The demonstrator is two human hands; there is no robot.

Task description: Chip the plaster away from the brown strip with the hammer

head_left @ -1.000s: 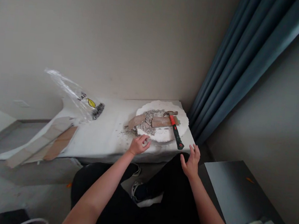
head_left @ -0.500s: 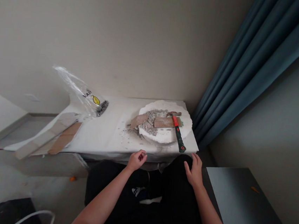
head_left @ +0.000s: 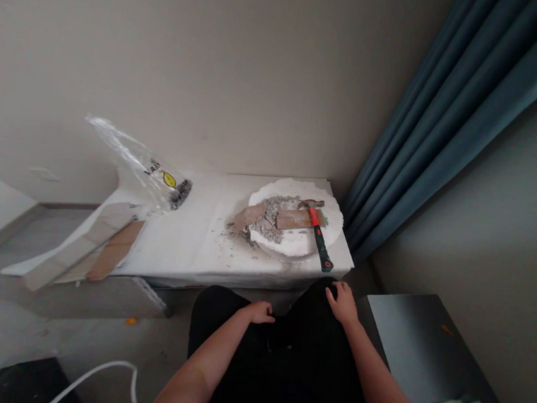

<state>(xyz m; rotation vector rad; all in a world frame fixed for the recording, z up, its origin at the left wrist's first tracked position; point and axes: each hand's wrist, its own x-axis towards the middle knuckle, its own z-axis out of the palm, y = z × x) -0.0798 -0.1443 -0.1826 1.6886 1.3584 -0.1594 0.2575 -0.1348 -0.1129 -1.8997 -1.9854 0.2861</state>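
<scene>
My left hand (head_left: 260, 312) rests on my left thigh, fingers loosely stretched and nothing seen in them. On my right knee lies my right hand (head_left: 343, 302), open with its fingers spread. In front of both hands, a claw hammer (head_left: 320, 239) with a red and black handle lies across a white, rough-edged round slab (head_left: 293, 245). Beneath the hammer's head end is a brown strip (head_left: 294, 220), seemingly cardboard. A second brown piece (head_left: 250, 217) and grey crumbled bits (head_left: 272, 233) lie at the slab's left side.
A clear plastic bag (head_left: 157, 178) with dark contents stands on the white-covered table (head_left: 184, 238). Cardboard strips (head_left: 114, 251) lie at its left end. A blue curtain (head_left: 412, 139) hangs at right, above a dark grey surface (head_left: 426, 343). A white cable (head_left: 110, 364) curves at lower left.
My left hand has dropped from near the table edge onto my thigh, and its curled fingers have loosened. My left leg has shifted right. The hammer and slab have stayed put.
</scene>
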